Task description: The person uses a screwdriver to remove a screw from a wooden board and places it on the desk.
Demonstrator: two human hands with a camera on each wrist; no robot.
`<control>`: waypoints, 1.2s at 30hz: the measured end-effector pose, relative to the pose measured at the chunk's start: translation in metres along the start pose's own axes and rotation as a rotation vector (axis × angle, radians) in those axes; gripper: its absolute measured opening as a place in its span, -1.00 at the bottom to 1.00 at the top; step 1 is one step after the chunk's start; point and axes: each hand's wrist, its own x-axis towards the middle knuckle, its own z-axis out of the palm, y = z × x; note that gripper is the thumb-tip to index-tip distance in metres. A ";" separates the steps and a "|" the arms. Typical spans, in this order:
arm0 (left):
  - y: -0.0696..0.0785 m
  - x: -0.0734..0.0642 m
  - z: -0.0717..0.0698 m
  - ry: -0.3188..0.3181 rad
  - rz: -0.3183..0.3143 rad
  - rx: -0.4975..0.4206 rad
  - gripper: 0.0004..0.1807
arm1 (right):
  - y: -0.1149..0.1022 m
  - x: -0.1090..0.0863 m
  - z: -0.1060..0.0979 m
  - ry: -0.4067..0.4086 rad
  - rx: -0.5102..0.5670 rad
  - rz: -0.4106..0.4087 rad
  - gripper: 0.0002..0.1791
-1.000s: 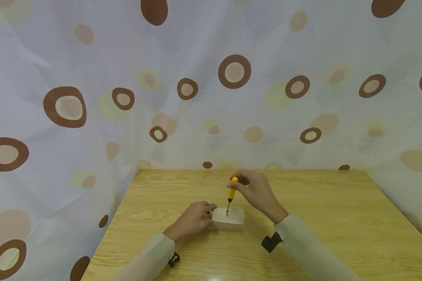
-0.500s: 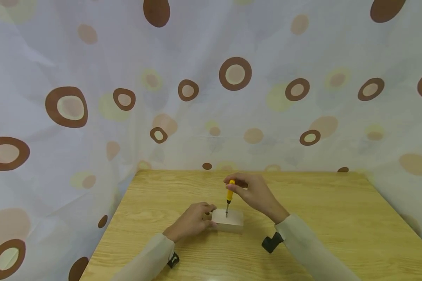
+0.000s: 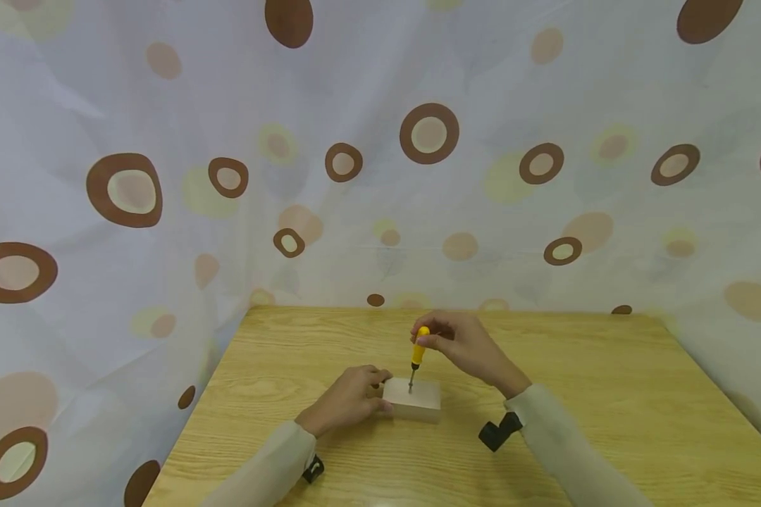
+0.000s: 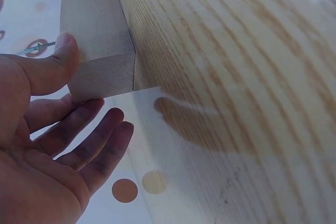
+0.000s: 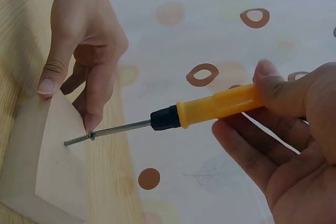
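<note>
Yellow plastic is leaning a little farther right than it was half a second ago: the handle of the screwdriver [image 5: 181, 114] is tipping that way, and the right hand [image 3: 471, 346] and its wrist are shifting right with it. The left hand [image 3: 347, 400] and the block [image 3: 412, 400] are hardly changing. For the screw [image 5: 79, 140], this is probably meaning small turns or a fresh hold on the handle rather than a deep drive, since much thread is still showing.

The right hand is pinching the handle near its top between thumb and fingers, with at least one fingertip seeming to hang clear beneath; how firmly, the pictures are not telling. The left hand is pinching the block's left end, thumb on the near side and a finger on the far side, its other fingers spreading loose.

The block is lying flat on the table [image 3: 279, 352], between the two hands. It is showing pale, smooth wood with faint grain and crisp edges. The silvery screw is standing out of its top face, roughly in line with the shaft meeting its head.
</note>
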 end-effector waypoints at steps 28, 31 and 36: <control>0.002 0.000 -0.001 -0.003 -0.017 0.013 -0.34 | -0.008 -0.002 0.005 0.080 -0.106 -0.014 -0.84; 0.002 0.000 0.000 -0.002 -0.009 0.016 -0.36 | -0.005 -0.004 0.006 0.134 -0.117 -0.011 -0.82; 0.001 0.000 0.000 -0.005 -0.002 0.022 -0.36 | -0.005 -0.004 0.003 0.102 -0.088 -0.047 -0.90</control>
